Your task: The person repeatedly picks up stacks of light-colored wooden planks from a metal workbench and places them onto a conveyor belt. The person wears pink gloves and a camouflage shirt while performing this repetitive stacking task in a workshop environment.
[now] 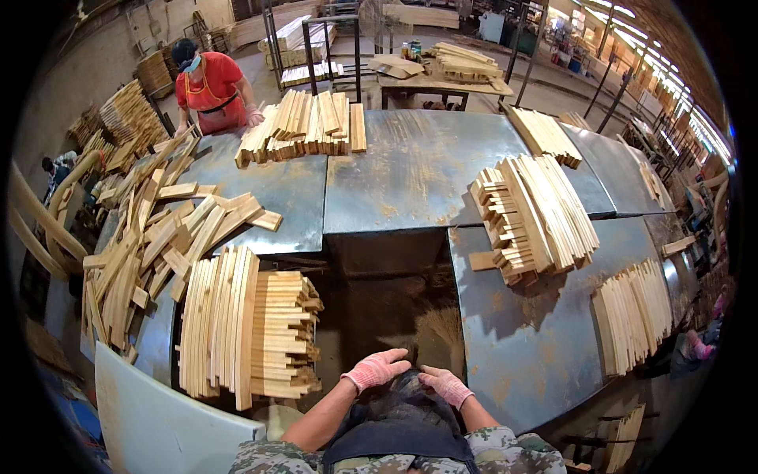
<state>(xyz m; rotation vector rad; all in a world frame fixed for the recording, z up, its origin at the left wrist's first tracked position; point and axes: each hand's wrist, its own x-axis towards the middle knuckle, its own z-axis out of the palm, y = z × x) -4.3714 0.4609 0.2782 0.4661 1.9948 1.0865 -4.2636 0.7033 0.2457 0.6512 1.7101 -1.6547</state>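
Note:
My left hand (377,370), in a pinkish-white work glove, reaches over the dark apron (403,411) at my front with its fingers stretched out. Close by on the right, my gloved right hand (448,386) lies against the apron, fingers extended and nothing visible in them. Left of my hands, a neat stack of wooden strips (217,324) stands beside layered strips (284,336) with uneven ends. To the right, another stack of wooden strips (545,213) sits on the grey metal table (521,340).
A loose heap of wood pieces (150,245) covers the left table. More strips lie at the back (304,126), the far right (632,316) and the back right (545,136). A person in red (213,91) stands at the far left. A dark gap (379,308) opens between the tables.

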